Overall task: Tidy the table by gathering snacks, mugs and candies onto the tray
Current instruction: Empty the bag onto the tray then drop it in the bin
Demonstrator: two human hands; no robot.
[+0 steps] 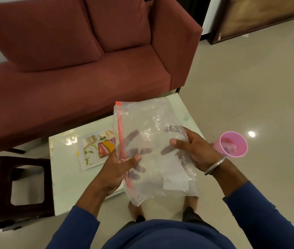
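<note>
While both hands gripped a clear zip bag [153, 151] above the glass table [67, 177] — left hand [119, 169] at its red zipper, right hand [191, 150] opposite — a snack packet [106, 147] lay just beyond the left; no tray was visible.

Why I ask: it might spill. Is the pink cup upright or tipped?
Tipped: the pink cup has its open mouth turned toward the camera, behind the right hand.
</note>
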